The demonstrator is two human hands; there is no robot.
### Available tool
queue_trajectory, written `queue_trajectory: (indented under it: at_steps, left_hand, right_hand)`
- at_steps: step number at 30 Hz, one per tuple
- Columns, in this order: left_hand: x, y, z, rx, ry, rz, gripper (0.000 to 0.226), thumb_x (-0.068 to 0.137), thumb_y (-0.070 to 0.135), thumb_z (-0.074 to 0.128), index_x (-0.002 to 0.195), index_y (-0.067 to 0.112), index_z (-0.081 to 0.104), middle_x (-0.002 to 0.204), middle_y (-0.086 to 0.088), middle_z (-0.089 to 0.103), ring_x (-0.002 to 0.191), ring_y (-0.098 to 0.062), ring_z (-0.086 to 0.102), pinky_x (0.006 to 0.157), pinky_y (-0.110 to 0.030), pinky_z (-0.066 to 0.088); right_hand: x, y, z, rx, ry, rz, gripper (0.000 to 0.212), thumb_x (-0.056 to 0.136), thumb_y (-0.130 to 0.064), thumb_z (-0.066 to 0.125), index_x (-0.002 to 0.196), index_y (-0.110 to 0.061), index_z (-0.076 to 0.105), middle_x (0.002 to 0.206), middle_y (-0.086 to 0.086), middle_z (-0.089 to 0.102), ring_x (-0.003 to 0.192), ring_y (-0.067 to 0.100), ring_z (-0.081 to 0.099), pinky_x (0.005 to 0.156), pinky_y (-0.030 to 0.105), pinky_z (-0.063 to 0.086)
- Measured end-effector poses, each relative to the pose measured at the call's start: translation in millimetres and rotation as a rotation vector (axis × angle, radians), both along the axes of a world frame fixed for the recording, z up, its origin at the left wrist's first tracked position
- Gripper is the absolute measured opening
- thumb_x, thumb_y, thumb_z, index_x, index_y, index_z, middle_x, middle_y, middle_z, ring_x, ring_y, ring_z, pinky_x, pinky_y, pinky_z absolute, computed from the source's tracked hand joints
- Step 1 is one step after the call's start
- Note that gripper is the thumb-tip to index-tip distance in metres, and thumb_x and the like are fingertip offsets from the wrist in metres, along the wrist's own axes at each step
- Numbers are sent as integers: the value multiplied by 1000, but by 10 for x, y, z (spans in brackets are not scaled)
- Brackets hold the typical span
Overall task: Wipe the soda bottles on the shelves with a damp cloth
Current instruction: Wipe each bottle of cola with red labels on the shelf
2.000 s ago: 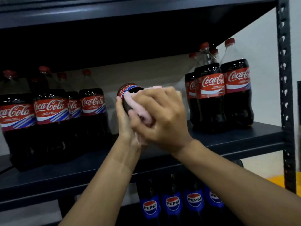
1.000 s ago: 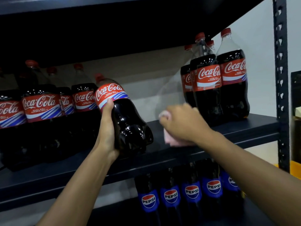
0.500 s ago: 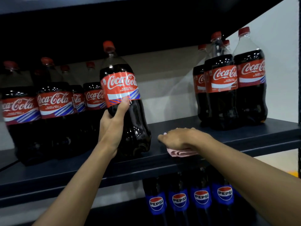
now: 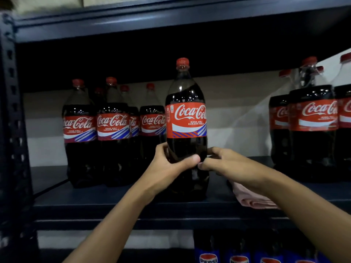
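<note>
Pink cloth (image 4: 252, 200) lies on the shelf (image 4: 85, 198) at the bottle's (image 4: 187, 120) four o'clock. Left hand (image 4: 169, 169) and right hand (image 4: 231, 168) grip its lower body; so near the edge, it could topple.

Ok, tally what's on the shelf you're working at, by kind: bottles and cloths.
Coca-Cola bottles: 10 by red caps (5 left, 4 right, 1 held bottle)
Pink cloth: 1
Total: 11
</note>
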State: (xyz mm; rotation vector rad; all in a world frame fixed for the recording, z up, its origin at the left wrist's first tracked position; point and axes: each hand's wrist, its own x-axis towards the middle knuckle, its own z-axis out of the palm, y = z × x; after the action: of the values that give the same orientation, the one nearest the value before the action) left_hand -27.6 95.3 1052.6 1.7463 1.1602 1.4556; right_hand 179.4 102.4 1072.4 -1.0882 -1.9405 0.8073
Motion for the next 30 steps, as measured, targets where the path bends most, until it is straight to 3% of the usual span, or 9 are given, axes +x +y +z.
queue_trajectory:
  at_steps: [2, 5, 9, 12, 15, 19, 23, 27, 30]
  left_hand:
    - [-115, -52, -62, -37, 64, 70, 92, 56, 67, 91, 129, 31, 48, 121, 12, 67, 106, 3, 67, 85, -17, 53]
    - [-258, -75, -96, -32, 72, 143, 66, 76, 57, 85, 125, 31, 50, 120, 11, 67, 106, 1, 67, 92, -22, 55]
    - [-463, 39, -144, -29, 105, 237, 66, 84, 65, 77, 132, 29, 52, 123, 12, 67, 111, -5, 67, 103, -34, 55]
    - [-529, 93, -192, 25, 155, 373, 55, 82, 74, 69, 121, 36, 63, 122, 7, 66, 111, -10, 67, 103, -39, 55]
    - [-499, 73, -220, 65, 152, 511, 51, 93, 59, 67, 132, 27, 62, 129, -1, 55, 121, -22, 62, 108, -44, 51]
    - [-476, 61, -244, 116, 120, 612, 49, 99, 39, 70, 136, 13, 54, 135, -8, 50, 125, -29, 56, 108, -45, 48]
    - [-496, 88, -265, 116, 146, 626, 45, 100, 24, 68, 139, 10, 52, 141, -11, 49, 129, -29, 55, 109, -43, 48]
    - [-507, 92, -275, 110, 161, 624, 44, 100, 22, 67, 140, 11, 52, 144, -12, 49, 130, -29, 54, 106, -38, 47]
    - [-500, 89, -287, 112, 176, 627, 46, 101, 24, 66, 143, 11, 52, 145, -11, 47, 130, -30, 54, 107, -42, 47]
  right_hand:
    - [-81, 26, -38, 19, 32, -12, 29, 91, -27, 71, 120, -26, 66, 98, -12, 76, 87, -6, 69, 68, 8, 45]
    - [-321, 79, -103, 26, 49, -92, 37, 90, -38, 70, 124, -33, 59, 108, -10, 74, 96, 1, 68, 77, 20, 45]
    - [-710, 207, -162, 23, 94, -121, 43, 90, -43, 67, 129, -29, 53, 110, -11, 71, 98, 2, 67, 77, 22, 48]
    - [-967, 265, -172, 32, 105, -142, 39, 95, -39, 59, 132, -29, 53, 114, -11, 69, 100, 3, 65, 76, 21, 47]
    - [-1149, 294, -194, 50, 111, -170, 43, 96, -42, 56, 136, -29, 52, 123, -8, 66, 109, 11, 63, 87, 29, 48]
    - [-1285, 289, -236, 98, 90, -174, 35, 100, -39, 56, 134, -31, 51, 116, -10, 60, 108, 13, 60, 87, 29, 45]
    - [-1379, 331, -248, 113, 44, -217, 49, 101, -41, 55, 144, -22, 45, 137, -1, 59, 120, 19, 59, 95, 33, 47]
    - [-1396, 368, -268, 110, 21, -231, 51, 102, -45, 54, 143, -17, 44, 136, 2, 60, 120, 21, 59, 92, 33, 47]
    - [-1396, 388, -284, 135, -19, -226, 50, 103, -46, 51, 144, -19, 45, 137, 2, 61, 122, 21, 58, 98, 36, 48]
